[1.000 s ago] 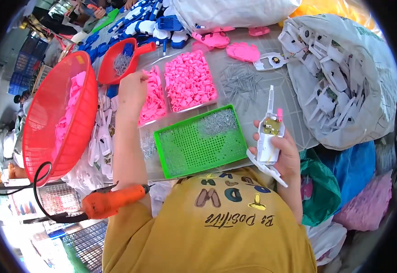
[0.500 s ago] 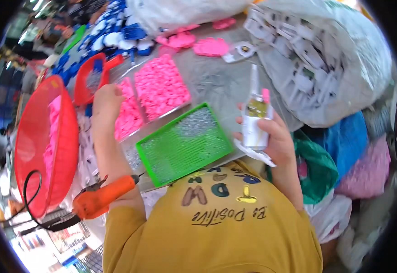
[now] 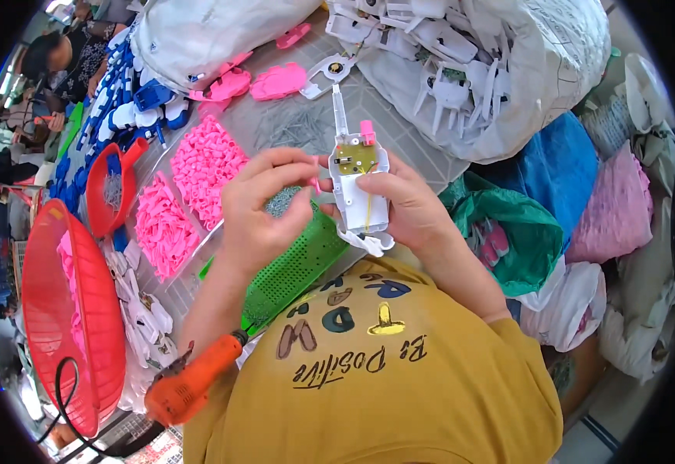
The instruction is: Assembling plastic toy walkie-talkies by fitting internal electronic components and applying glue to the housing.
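My right hand holds an opened white plastic housing, thumb on its front and fingers behind. Inside the housing lie a green-yellow circuit board and thin yellow wires. A pink part sticks up at its top, and a narrow white stem points away from me. Close to the housing's left edge, my left hand is closed, with a small pink plastic piece between thumb and forefinger. Beneath my hands, a green perforated tray with small metal bits is partly hidden.
Pink parts fill two compartments left of the green tray. An orange power screwdriver hangs at lower left beside a red basket. A red scoop lies beyond. At far right stands a white sack of housings, near a green bag.
My left hand has come from the pink parts compartment across to the housing, bringing a small pink piece. The right hand still holds the housing. The view has shifted.
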Demonstrator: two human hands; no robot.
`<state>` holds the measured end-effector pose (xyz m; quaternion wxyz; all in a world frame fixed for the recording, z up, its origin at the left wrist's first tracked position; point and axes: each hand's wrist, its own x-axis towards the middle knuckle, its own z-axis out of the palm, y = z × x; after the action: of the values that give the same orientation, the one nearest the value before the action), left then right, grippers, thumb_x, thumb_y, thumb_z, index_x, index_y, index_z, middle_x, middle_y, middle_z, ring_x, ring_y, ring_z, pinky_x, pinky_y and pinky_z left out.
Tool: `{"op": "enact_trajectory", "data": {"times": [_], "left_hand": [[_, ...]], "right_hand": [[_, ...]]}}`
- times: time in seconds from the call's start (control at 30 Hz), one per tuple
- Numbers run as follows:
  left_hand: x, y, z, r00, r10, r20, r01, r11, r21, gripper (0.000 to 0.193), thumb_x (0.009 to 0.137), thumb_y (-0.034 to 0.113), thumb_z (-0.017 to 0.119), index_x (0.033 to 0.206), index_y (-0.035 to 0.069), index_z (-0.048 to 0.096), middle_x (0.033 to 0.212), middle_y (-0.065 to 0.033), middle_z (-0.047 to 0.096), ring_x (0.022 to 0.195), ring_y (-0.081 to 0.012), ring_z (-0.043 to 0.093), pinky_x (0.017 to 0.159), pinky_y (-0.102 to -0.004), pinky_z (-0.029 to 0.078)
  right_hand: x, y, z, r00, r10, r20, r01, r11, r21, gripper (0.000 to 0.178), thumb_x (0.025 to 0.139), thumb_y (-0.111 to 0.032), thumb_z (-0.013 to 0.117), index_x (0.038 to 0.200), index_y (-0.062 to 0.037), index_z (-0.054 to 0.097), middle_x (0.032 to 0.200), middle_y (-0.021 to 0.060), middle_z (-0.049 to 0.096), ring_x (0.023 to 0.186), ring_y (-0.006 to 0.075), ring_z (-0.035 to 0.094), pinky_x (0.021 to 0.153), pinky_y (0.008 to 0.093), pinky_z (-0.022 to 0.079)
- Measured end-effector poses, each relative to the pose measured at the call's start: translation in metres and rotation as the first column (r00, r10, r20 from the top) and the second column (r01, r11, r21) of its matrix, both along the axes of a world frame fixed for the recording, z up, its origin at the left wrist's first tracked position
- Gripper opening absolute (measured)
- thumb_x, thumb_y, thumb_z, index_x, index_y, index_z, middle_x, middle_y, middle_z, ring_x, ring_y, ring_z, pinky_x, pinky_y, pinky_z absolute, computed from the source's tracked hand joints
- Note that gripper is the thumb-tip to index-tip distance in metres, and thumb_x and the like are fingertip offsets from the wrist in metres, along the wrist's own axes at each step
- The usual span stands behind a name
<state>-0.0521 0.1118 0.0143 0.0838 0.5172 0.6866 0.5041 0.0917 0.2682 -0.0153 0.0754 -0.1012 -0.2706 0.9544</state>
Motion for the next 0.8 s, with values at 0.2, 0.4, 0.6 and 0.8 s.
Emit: {"op": "enact_trajectory", "data": {"times": [0.2,0.4,0.6,0.8], "left_hand": [[0.020,0.013,-0.014,0.752,-0.051,0.658,-0.090,0.980,0.179,0.030,0.086,-0.011,0.064,0.115,-0.005,0.064,0.109,-0.0107,0.067,0.099,-0.0167,0.066,0.089,-0.0282,0.054],[0.012,0.010,-0.021,0.778,-0.026,0.627,-0.005,0.999,0.048,0.029,0.085,-0.008,0.068,0.114,-0.004,0.067,0.108,-0.0099,0.068,0.099,-0.0153,0.065,0.087,-0.0277,0.053],[0.014,0.010,-0.026,0.793,-0.026,0.608,-0.014,0.998,0.061,0.028,0.084,-0.006,0.070,0.112,-0.003,0.068,0.108,-0.0098,0.069,0.098,-0.0151,0.065,0.085,-0.0274,0.053],[0.016,0.009,-0.030,0.776,-0.040,0.629,-0.026,0.995,0.096,0.028,0.084,-0.006,0.071,0.112,-0.002,0.069,0.106,-0.0092,0.068,0.098,-0.0149,0.064,0.085,-0.0273,0.053]], "right_hand": [[0.005,-0.003,-0.004,0.998,-0.068,0.015,0.068,0.998,0.014,0.050,0.090,-0.003,0.059,0.137,-0.0021,0.041,0.132,0.0174,0.058,0.114,0.0280,0.063,0.098,0.0519,0.053],[0.006,-0.002,-0.009,0.997,-0.071,0.027,0.069,0.997,0.044,0.059,0.089,-0.001,0.061,0.142,-0.0058,0.036,0.128,0.0153,0.059,0.113,0.0273,0.063,0.097,0.0518,0.054],[0.007,-0.003,-0.010,0.998,-0.065,0.014,0.064,0.997,0.048,0.063,0.089,0.000,0.061,0.145,-0.0075,0.032,0.128,0.0153,0.059,0.113,0.0278,0.063,0.096,0.0518,0.055],[0.007,-0.005,-0.010,0.995,-0.090,0.037,0.086,0.993,0.086,0.062,0.090,-0.003,0.062,0.145,-0.0067,0.034,0.128,0.0147,0.059,0.111,0.0284,0.064,0.095,0.0521,0.055]]}}
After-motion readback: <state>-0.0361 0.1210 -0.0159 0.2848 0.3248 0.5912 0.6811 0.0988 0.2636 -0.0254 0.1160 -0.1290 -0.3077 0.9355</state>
